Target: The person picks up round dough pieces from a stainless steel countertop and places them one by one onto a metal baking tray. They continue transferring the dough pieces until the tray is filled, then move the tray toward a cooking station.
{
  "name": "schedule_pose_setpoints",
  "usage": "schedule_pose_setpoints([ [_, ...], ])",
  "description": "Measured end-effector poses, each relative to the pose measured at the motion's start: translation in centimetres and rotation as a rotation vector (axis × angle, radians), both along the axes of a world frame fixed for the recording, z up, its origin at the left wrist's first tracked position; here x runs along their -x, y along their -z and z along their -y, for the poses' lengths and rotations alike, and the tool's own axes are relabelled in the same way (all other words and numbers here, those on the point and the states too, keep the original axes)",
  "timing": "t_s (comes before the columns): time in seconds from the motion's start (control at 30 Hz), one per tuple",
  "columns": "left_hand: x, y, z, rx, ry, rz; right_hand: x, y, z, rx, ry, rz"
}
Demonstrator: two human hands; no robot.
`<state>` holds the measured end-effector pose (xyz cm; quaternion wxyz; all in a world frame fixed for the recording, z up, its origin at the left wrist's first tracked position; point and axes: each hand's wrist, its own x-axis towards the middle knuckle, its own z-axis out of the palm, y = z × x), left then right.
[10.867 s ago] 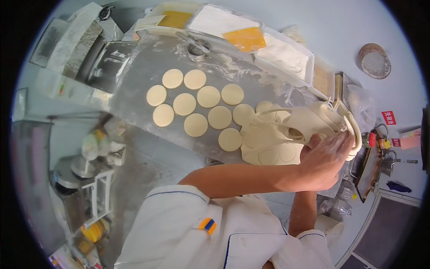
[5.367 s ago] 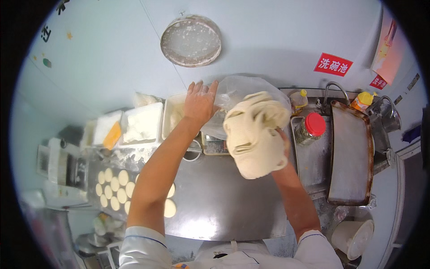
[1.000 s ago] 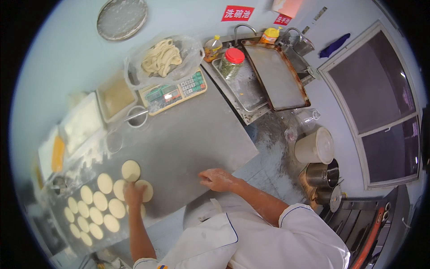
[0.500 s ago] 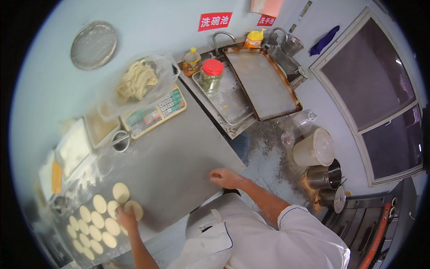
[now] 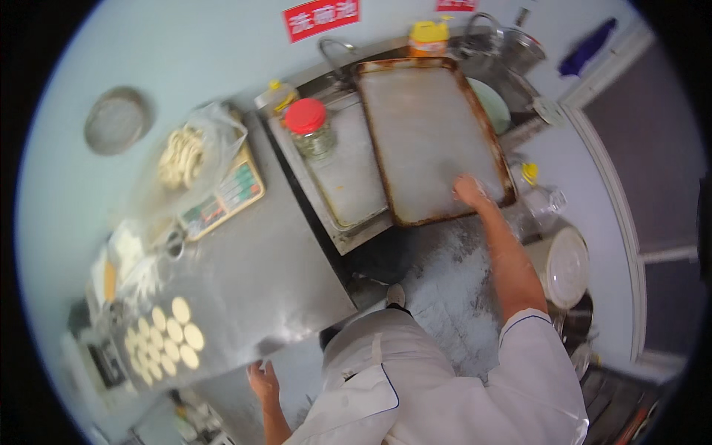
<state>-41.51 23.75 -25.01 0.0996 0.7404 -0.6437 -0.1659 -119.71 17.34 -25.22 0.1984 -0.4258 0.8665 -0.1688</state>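
My left hand [image 5: 263, 380] hangs just off the front edge of the steel table [image 5: 259, 282], empty, its fingers loosely apart. To its left, several flat round pieces of dough [image 5: 193, 337] lie in rows on the tabletop. My right arm stretches forward, and my right hand [image 5: 469, 191] is over the near right part of a large baking tray [image 5: 426, 133] with a browned rim. The fingers of that hand are curled in with nothing visible in them. Whether it touches the tray I cannot tell.
Beside the tray stands a red-lidded jar [image 5: 310, 127] on a smaller metal tray [image 5: 348, 163]. A bag of dough strips [image 5: 182, 157] rests by a scale [image 5: 222, 200] at the table's back. Lidded bucket [image 5: 567, 267] stands right; a green basin [image 5: 489, 104] sits behind the large tray.
My left hand has left the dough rounds and drawn back off the table. My right hand has reached forward and right to the baking tray. The view has shifted toward the sinks.
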Motion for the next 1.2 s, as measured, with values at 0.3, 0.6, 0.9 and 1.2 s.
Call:
schedule_pose_setpoints([
  [0.3,4.6,-2.7,-8.3,-0.077,-0.286,0.019,9.2,9.7,5.9,-0.418,-0.574,-0.485],
  [0.6,6.5,-1.6,-9.7,-0.159,-0.399,-0.05,12.3,13.1,6.2,-0.387,-0.727,-0.653],
  [0.9,-7.7,0.4,2.8,0.135,-0.435,-0.016,6.4,-4.7,5.0,-0.043,-0.094,-0.22],
  [1.2,-26.7,8.3,20.2,0.106,-0.226,-0.028,-6.6,-6.4,-0.1,0.153,-0.005,-0.3],
])
